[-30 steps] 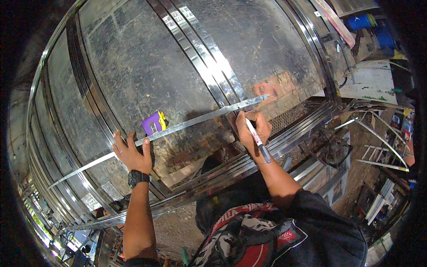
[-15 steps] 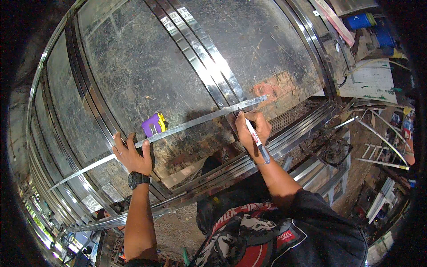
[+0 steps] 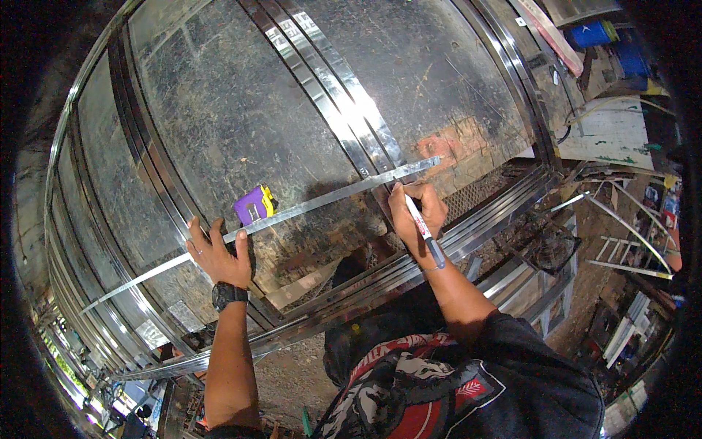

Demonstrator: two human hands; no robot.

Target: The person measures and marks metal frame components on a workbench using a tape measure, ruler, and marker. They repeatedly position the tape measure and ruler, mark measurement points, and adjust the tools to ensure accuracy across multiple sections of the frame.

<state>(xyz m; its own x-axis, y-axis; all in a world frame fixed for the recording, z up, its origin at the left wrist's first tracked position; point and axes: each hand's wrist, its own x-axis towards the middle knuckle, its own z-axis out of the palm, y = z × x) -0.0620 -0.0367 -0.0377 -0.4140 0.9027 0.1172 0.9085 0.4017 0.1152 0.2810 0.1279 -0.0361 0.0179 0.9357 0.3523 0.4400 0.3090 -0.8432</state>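
A long flat metal strip [image 3: 329, 195] lies slantwise across several shiny metal bars [image 3: 344, 108] on a worn dark tabletop [image 3: 227, 110]. With fingers spread, my left hand [image 3: 221, 257] presses on the strip near a pair of bars. Beside its fingertips, a purple and yellow tape measure [image 3: 252, 206] rests against the strip's far edge. My right hand [image 3: 414, 212] grips a white marker pen [image 3: 423, 228] with a dark cap on its rear end. The pen's tip is hidden by my fingers, close to where the strip crosses the middle bars.
Along the table's near edge run long shiny metal profiles [image 3: 468, 219]. Metal mesh [image 3: 468, 194] shows through a gap there. Blue cans [image 3: 594, 34] and a white board [image 3: 618, 135] are at the far right. Below, scrap frames [image 3: 629, 256] lie on the ground.
Almost nothing differs. My right hand and the marker pen have shifted very slightly, while my left hand stays on the strip.
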